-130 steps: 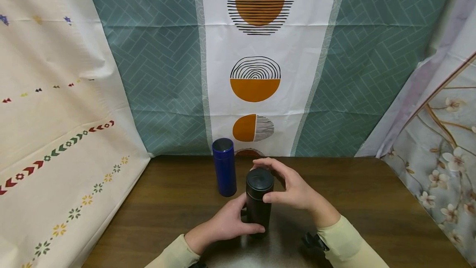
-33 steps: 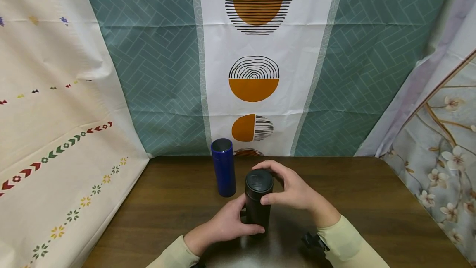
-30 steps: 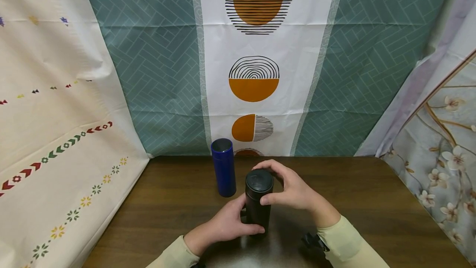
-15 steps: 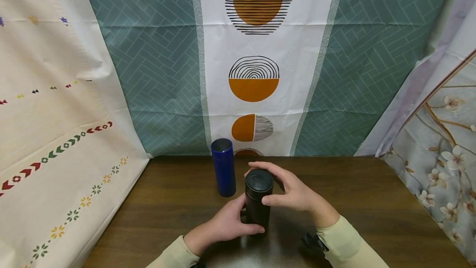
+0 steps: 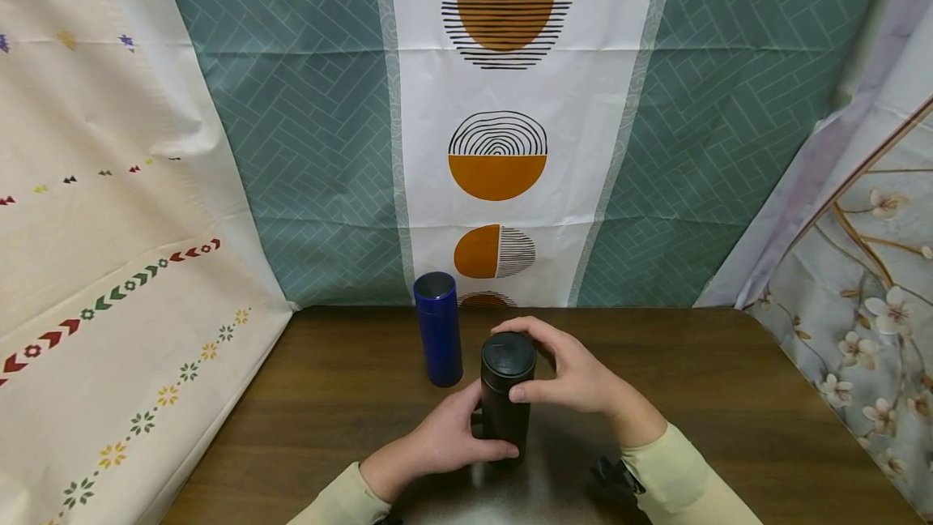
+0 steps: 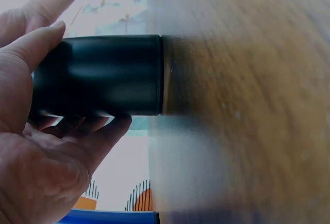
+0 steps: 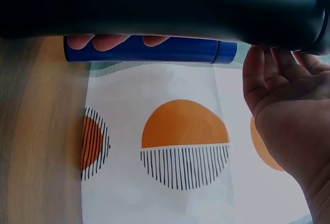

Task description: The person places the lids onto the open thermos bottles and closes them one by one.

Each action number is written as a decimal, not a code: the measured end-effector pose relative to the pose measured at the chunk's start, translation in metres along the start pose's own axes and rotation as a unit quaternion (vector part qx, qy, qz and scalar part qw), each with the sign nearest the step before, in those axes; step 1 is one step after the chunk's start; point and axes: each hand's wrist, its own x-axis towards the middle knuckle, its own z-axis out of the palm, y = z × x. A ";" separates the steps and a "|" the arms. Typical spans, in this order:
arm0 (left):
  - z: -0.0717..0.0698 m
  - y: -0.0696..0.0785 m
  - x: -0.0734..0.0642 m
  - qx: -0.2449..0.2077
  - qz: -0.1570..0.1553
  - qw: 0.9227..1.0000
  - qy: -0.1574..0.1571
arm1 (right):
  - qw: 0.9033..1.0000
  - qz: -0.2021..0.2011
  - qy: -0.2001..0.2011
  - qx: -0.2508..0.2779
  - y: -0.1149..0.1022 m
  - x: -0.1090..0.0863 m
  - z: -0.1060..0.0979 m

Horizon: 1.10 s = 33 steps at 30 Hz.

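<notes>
A black thermos bottle (image 5: pixel 504 424) stands upright on the wooden table in the head view, with a round black lid (image 5: pixel 509 355) on top. My left hand (image 5: pixel 446 434) grips the lower body from the left, thumb across the front. With fingers behind and thumb in front, my right hand (image 5: pixel 579 371) holds the bottle round its top, at the lid. In the left wrist view the dark bottle (image 6: pixel 103 74) appears sideways, its base at the tabletop. The right wrist view has the bottle (image 7: pixel 154 7) across its top, with right fingertips at the lid end.
Behind and left of the black thermos stands a blue bottle (image 5: pixel 440 339), its dark top facing up. The brown table (image 5: pixel 328 395) ends at a hanging patterned cloth (image 5: pixel 496 87) at the back. A cream cloth (image 5: pixel 131 282) hangs at the left, a floral one (image 5: pixel 875 330) at the right.
The right hand's fingers and thumb have shifted slightly round the lid, thumb a little to the left compared with half a second ago. Left hand and both bottles stay in place.
</notes>
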 end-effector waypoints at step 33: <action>0.000 -0.001 0.000 0.001 0.005 1.000 -0.001 | 1.000 -0.030 -0.008 0.000 0.004 -0.001 0.000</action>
